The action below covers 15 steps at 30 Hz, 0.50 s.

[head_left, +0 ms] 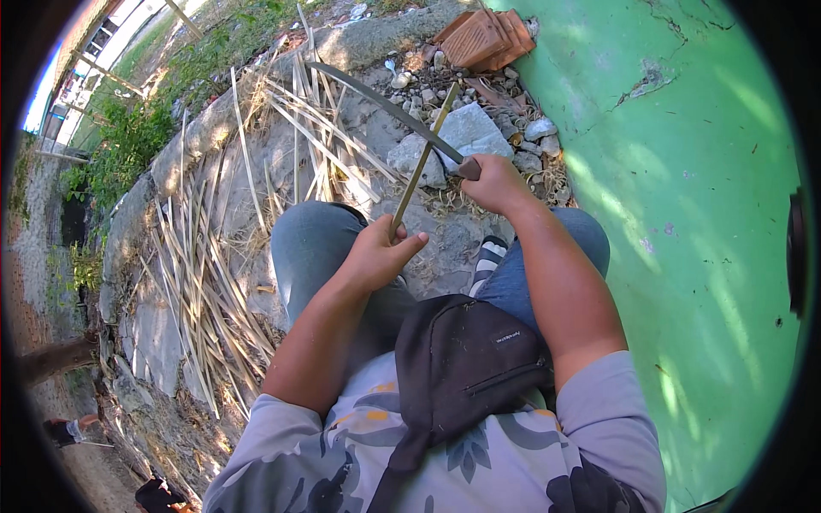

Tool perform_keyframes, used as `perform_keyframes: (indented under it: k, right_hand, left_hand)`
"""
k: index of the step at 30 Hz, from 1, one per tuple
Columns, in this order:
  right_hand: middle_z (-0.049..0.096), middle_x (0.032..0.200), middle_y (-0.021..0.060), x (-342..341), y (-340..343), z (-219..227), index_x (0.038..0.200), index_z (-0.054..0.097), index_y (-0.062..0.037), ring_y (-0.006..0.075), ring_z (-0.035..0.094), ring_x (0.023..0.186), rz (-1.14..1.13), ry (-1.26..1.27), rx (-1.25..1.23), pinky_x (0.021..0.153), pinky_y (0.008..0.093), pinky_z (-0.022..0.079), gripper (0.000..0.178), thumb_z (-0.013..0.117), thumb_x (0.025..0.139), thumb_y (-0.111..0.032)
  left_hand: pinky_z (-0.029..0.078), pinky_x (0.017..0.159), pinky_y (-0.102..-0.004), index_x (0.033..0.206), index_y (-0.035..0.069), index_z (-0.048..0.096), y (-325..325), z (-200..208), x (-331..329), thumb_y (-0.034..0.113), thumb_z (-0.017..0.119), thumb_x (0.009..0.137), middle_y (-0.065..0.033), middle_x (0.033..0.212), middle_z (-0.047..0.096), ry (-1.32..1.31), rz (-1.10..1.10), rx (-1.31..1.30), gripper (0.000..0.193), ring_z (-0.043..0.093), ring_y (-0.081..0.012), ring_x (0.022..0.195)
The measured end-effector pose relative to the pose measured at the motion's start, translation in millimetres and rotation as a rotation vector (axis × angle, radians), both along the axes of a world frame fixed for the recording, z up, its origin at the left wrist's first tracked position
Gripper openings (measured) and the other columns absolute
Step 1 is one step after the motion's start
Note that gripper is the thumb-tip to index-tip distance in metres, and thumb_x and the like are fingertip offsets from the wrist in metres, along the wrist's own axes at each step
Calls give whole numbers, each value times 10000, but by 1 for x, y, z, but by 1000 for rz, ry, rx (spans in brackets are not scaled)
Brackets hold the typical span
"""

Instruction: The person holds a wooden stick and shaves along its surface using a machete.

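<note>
My left hand [380, 253] is closed round the lower end of a thin bamboo strip [416, 173], its thumb pointing right. The strip slants up and to the right, away from me. My right hand [498, 185] grips the dark handle of a long machete [385, 104]. Its narrow, slightly curved blade reaches to the upper left and crosses the strip about halfway along; whether they touch I cannot tell. Pale grey rocks [473, 137] lie just beyond the crossing. Both hands are above and beyond my knees.
Many split bamboo strips [201, 282] lie heaped on the stone ground at left, with another pile [321, 128] ahead. Orange clay blocks [487, 40] stand at the far edge of the rubble. A green painted floor [684, 256] spans the right. A black bag [466, 368] rests against my front.
</note>
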State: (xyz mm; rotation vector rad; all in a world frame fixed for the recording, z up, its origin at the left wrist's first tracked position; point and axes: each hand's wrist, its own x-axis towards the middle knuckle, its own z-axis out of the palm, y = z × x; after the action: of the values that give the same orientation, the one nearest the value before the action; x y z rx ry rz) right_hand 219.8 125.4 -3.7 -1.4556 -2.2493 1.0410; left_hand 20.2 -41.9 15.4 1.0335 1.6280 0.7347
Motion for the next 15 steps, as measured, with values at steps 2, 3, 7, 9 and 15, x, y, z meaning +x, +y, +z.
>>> perform_keyframes:
  k: [2,3,7,9,15]
  right_hand:
    - [721,911,163,-4,-6,10,947,725,-100,359,689,884,104,-48,56,769,441,536,223,692,760,-218]
    - [721,911,163,-5,-9,15,947,725,-100,359,689,884,111,-51,55,769,441,536,223,692,760,-218]
    - [720,899,168,-2,-12,31,940,724,-89,353,693,870,211,-168,95,756,435,535,225,695,746,-199]
    - [718,890,173,1,-7,28,933,724,-86,355,693,861,196,-226,69,750,438,534,222,693,743,-197]
    - [670,762,188,5,-3,20,868,684,-46,386,651,736,98,43,29,666,435,504,198,701,735,-192]
  left_hand:
    - [417,555,-305,872,20,534,0,-3,-1,384,757,874,-20,703,526,-6,26,6,427,478,-110,639]
    - [427,555,-317,876,9,540,0,-6,-1,393,756,870,-37,694,539,51,9,33,441,496,-125,631]
    - [462,580,-351,884,-17,555,0,-7,4,432,750,862,-89,697,577,153,-20,65,491,553,-178,638]
    - [469,588,-358,887,-19,555,1,-6,4,442,747,861,-98,703,586,187,-33,57,500,566,-193,643]
    - [478,601,-370,899,-21,554,-1,5,7,447,753,856,-122,707,596,236,-42,66,511,587,-221,649]
